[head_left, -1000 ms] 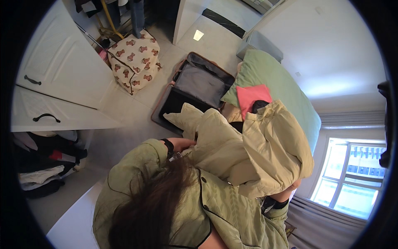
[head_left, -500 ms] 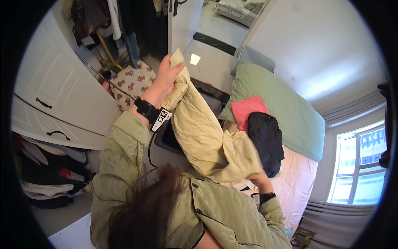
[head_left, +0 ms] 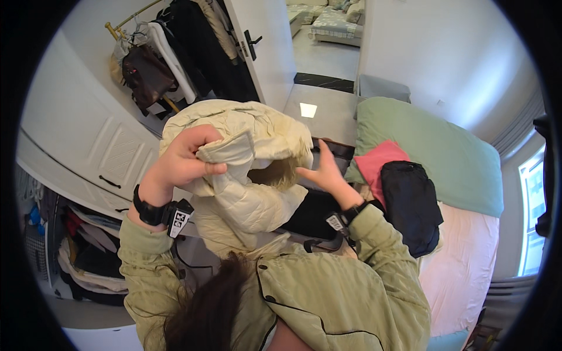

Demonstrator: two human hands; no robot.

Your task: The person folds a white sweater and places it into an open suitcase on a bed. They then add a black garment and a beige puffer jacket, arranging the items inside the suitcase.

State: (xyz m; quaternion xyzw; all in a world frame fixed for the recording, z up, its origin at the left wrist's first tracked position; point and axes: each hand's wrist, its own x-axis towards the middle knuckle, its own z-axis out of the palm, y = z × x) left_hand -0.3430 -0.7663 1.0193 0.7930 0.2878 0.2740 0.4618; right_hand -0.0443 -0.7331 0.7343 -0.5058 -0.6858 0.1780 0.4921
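Note:
A pale cream quilted puffer jacket (head_left: 246, 205) hangs bunched in front of me. Its rounded upper part bulges away from me, and a dark opening with a fuzzy-looking edge faces right. My left hand (head_left: 184, 161) pinches a flat flap of the jacket between thumb and fingers. To the right of the opening, my right hand (head_left: 328, 175) is spread, thumb and fingers apart, with nothing in it. Its thumb tip comes close to the fuzzy edge; whether it touches, I cannot tell. Lower folds of the jacket hang close to my torso.
Behind the jacket, a dark open suitcase (head_left: 316, 213) lies partly hidden. On the bed at right are a folded black garment (head_left: 410, 205), a pink-red cloth (head_left: 377, 164) and a green pillow (head_left: 433, 152). A white wardrobe (head_left: 111, 146) and a clothes rack (head_left: 132, 20) stand left.
The jacket has been lifted and turned, its bulky part now up and left. My right hand has let go of its lower end and moved up, open. My left hand has moved left and nearer.

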